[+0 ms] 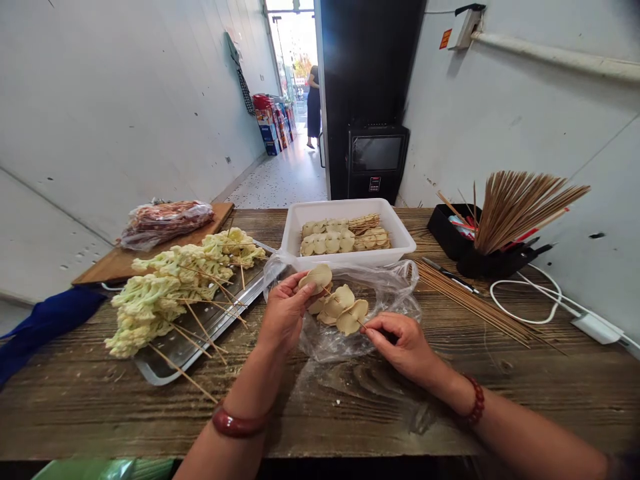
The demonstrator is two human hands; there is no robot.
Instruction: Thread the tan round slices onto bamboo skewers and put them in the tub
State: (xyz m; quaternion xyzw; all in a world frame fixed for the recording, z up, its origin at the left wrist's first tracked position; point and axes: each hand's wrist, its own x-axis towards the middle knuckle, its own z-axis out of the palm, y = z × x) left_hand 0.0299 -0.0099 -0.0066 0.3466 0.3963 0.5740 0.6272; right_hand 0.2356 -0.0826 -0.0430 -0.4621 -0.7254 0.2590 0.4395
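My left hand (287, 310) pinches a pale round slice (316, 277) between thumb and fingers, at the far end of a thin wooden skewer. My right hand (400, 340) is closed on the near end of that skewer (363, 326), which carries several more pale slices (345, 308). Both hands are over a crumpled clear plastic bag (330, 343); whether more slices lie in it is hard to make out. Just behind stands a white plastic tub (350, 259) holding several finished skewers of the same slices (327, 241).
On the left, cauliflower skewers (173, 280) lie on a metal tray (160, 375). A wrapped bundle (167, 220) rests on a wooden board (107, 263). To the right are loose skewers (470, 303), a black holder with upright skewers (520, 200) and a white cable (525, 320). A person (313, 103) stands by the doorway.
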